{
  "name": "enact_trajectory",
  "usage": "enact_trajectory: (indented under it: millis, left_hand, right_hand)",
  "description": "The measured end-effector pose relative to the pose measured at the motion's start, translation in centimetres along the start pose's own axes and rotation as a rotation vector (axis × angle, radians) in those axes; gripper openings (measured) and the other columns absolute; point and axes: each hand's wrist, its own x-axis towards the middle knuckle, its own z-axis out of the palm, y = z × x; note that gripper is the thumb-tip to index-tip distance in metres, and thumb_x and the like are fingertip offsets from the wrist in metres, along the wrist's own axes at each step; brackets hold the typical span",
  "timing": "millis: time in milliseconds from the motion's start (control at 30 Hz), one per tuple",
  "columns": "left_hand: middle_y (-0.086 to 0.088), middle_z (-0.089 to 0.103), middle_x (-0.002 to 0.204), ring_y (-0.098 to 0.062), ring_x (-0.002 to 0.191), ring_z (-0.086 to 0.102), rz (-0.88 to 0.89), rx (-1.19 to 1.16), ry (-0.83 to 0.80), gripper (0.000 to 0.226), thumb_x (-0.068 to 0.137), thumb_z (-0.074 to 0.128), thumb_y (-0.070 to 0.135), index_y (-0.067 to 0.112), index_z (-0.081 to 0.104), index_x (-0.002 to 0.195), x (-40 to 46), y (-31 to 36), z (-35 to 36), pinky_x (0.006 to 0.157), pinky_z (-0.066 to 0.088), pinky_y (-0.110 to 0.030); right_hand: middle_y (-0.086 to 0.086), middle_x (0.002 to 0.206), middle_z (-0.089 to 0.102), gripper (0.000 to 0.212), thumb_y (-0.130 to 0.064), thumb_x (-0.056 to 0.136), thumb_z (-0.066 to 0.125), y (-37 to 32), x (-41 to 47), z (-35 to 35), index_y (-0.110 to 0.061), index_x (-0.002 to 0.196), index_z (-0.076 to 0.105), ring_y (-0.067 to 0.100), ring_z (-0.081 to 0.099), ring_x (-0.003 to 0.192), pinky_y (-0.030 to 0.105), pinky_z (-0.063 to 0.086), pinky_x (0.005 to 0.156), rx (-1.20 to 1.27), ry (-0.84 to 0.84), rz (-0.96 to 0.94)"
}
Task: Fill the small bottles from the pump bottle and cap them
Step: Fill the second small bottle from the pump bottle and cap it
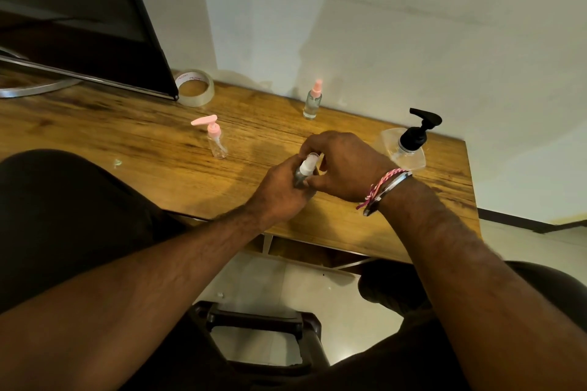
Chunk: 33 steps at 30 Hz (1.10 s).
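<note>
Over the near edge of the wooden surface (133,124), the left hand (279,190) grips a small clear bottle (301,173), its fingers curled round the body so that the bottle tilts toward the right hand. The right hand (346,165) reaches over from above, its fingers clamped round the bottle's whitish cap (309,159); a pink braided band and a metal bangle (386,187) circle that wrist.

Further back on the surface, a small clear bottle with a pink pump top (216,141) stands upright to the left of the hands. A small clear spray bottle with a pink nozzle (313,100) stands near the wall. The large clear pump bottle with a black pump head (409,143) stands just beyond the right wrist.

A roll of clear tape (195,87) lies at the back, beside the corner of a dark monitor (95,9).
</note>
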Motion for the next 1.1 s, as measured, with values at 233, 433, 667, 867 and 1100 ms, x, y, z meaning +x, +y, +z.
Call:
enact_trajectory:
  millis: [233,433,667,867,1100]
  left_hand:
    - [0.003,0.073,0.1,-0.014,0.092,0.072,-0.01,0.044,-0.017,0.034,0.091,0.072,0.005,0.026,0.064,0.117,-0.1,-0.3,0.0,0.079,0.062,-0.048]
    - [0.0,0.073,0.098,-0.02,0.091,0.073,0.006,0.021,0.007,0.032,0.09,0.074,0.006,0.023,0.065,0.115,0.0,-0.1,-0.1,0.076,0.06,-0.054]
    - [0.006,0.074,0.104,-0.01,0.095,0.073,0.002,0.036,0.003,0.037,0.091,0.078,0.011,0.032,0.062,0.117,0.0,0.0,0.2,0.083,0.062,-0.042]
    - [0.006,0.076,0.101,-0.01,0.093,0.073,-0.005,0.053,-0.003,0.037,0.09,0.076,0.008,0.022,0.066,0.122,0.1,-0.2,0.3,0.082,0.063,-0.046]
    - [0.004,0.075,0.104,-0.013,0.098,0.073,-0.007,0.016,0.008,0.037,0.091,0.077,0.008,0.021,0.066,0.124,0.3,-0.3,-0.1,0.087,0.062,-0.044]
  right_hand:
    - [-0.003,0.082,0.066,0.023,-0.045,0.079,0.071,0.0,0.6,0.7,-0.024,0.086,0.069,0.017,0.063,0.076,0.032,0.053,0.059,-0.081,0.051,0.089]
    - [-0.002,0.074,0.063,0.054,-0.075,0.076,0.055,0.2,0.8,1.0,-0.022,0.079,0.064,0.017,0.061,0.068,0.036,0.056,0.058,-0.163,0.084,0.149]
    - [-0.003,0.102,0.067,0.038,-0.035,0.078,0.076,0.2,0.1,0.1,-0.024,0.113,0.066,0.016,0.063,0.091,0.035,0.057,0.074,0.001,-0.002,-0.004]
    - [-0.003,0.082,0.065,0.027,-0.049,0.075,0.075,0.1,0.7,1.0,-0.025,0.085,0.065,0.016,0.062,0.076,0.029,0.05,0.059,-0.039,0.061,0.132]
    - [-0.002,0.09,0.069,0.017,-0.032,0.082,0.071,0.1,0.5,1.0,-0.021,0.095,0.07,0.019,0.065,0.083,0.035,0.056,0.066,-0.02,0.045,0.025]
